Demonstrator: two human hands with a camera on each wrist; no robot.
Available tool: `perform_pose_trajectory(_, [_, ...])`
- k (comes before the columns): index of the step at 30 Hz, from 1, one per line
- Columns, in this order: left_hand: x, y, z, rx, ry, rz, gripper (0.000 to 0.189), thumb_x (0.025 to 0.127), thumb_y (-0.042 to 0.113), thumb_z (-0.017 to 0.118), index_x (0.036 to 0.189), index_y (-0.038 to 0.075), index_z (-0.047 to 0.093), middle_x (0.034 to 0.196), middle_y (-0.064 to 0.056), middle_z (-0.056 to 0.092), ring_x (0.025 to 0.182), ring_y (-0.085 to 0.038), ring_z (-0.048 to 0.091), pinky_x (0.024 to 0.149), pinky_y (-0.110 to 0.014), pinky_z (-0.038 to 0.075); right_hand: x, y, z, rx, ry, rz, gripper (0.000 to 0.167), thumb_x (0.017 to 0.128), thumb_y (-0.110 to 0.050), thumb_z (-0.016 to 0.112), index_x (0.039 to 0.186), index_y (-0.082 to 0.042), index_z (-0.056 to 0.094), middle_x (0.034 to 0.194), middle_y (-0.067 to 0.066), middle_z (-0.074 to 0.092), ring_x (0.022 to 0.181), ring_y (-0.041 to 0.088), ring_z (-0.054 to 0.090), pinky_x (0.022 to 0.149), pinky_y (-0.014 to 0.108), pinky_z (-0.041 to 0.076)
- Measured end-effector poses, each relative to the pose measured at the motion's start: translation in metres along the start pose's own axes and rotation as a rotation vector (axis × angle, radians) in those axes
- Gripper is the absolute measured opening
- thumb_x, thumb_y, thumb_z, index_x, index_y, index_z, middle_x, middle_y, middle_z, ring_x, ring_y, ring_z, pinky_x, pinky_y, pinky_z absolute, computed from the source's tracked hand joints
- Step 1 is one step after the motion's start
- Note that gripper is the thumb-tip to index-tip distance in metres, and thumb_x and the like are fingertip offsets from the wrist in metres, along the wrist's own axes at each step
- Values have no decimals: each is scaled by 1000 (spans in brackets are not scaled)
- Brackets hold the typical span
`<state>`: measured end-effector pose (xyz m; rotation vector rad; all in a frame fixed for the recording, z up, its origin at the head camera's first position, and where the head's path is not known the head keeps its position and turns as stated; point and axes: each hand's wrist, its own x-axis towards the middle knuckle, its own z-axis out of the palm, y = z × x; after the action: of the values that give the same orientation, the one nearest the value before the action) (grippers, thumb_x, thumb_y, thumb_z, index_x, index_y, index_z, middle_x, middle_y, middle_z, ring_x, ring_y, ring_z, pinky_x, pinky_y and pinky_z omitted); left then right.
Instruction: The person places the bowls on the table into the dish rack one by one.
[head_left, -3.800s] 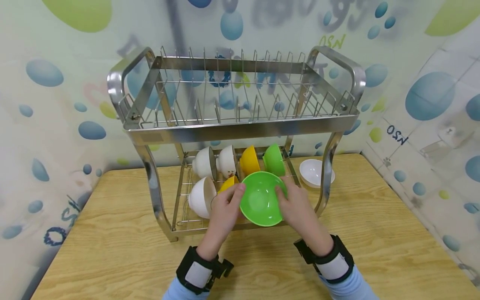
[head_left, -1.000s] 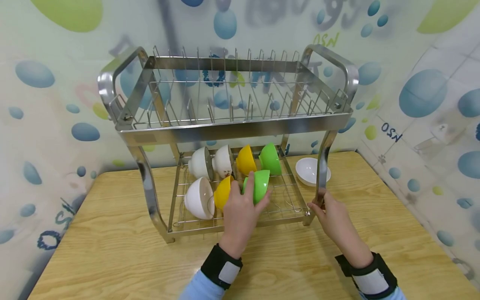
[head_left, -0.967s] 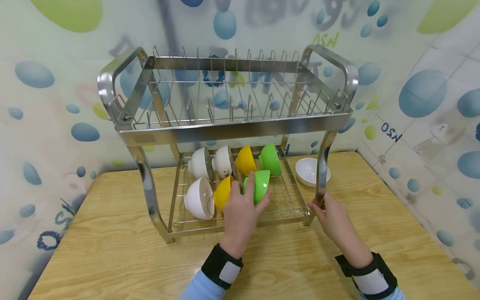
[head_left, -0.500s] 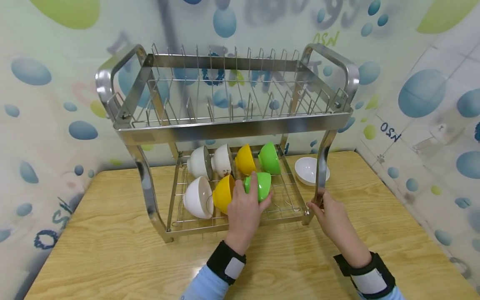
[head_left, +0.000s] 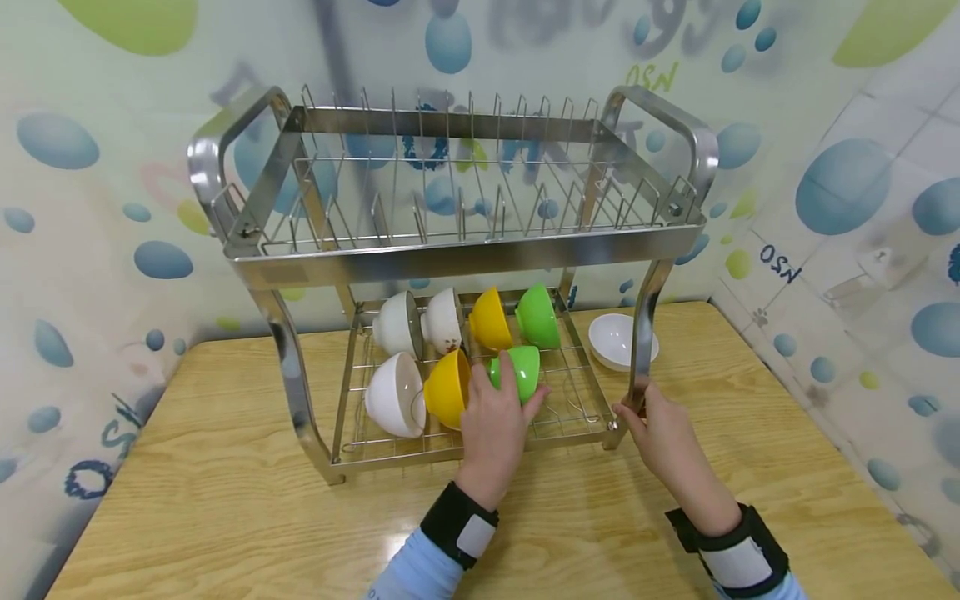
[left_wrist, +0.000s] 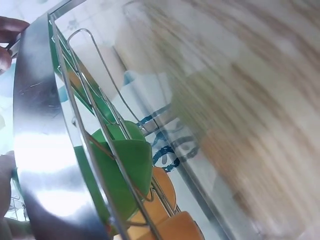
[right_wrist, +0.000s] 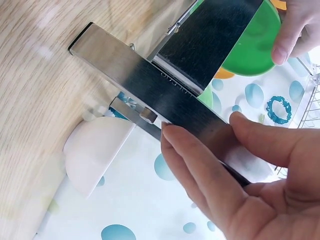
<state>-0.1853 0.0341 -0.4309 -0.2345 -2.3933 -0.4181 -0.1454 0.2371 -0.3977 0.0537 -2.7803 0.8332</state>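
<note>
My left hand point(head_left: 491, 433) holds a green bowl point(head_left: 527, 372) standing on its side in the front row of the dish rack's lower shelf. One finger lies over the bowl's base and the thumb is at its rim. Just left of it are a yellow bowl point(head_left: 447, 390) and a white bowl point(head_left: 395, 396), both on edge. My right hand point(head_left: 667, 437) grips the rack's front right leg point(head_left: 642, 354) near the bottom. In the right wrist view, thumb and fingers point(right_wrist: 200, 170) lie on either side of that metal leg. From below, the left wrist view shows the green bowl point(left_wrist: 120, 175) through the wires.
Behind, a row holds two white bowls point(head_left: 399, 326), a yellow bowl point(head_left: 491, 319) and another green bowl point(head_left: 538, 317). The upper wire tier point(head_left: 465, 242) overhangs the lower shelf. A white bowl point(head_left: 611, 340) sits on the wooden table point(head_left: 187, 500), right of the rack.
Earlier both hands held the green bowl in front of the rack. Now it stands on the lower shelf, shifted slightly right with my left hand, and my right hand is on the leg.
</note>
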Motion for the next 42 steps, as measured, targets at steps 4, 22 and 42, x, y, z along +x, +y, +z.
perform_pose_trajectory(4, [0, 1, -1, 23, -13, -9, 77, 82, 64, 56, 127, 2, 56, 98, -22, 56, 70, -23, 62, 45, -27, 52, -1, 0, 0, 0, -7, 5, 18, 91, -11, 63, 98, 0, 50, 81, 11, 63, 85, 36, 67, 64, 43, 53])
perform_pose_trajectory(22, [-3, 2, -6, -30, -98, -78, 83, 82, 64, 54, 128, -5, 52, 106, -27, 57, 55, -22, 65, 44, -23, 51, 0, 0, 0, -4, -16, 4, 20, 91, -11, 63, 99, 0, 49, 81, 12, 63, 85, 37, 67, 62, 42, 52])
perform_pose_trajectory(42, [-4, 1, -11, -13, -143, -74, 86, 83, 65, 51, 130, -7, 49, 108, -27, 61, 51, -22, 65, 38, -20, 46, 0, 0, 0, -10, -4, -8, 20, 90, -10, 63, 99, 1, 49, 80, 12, 62, 82, 35, 66, 60, 40, 51])
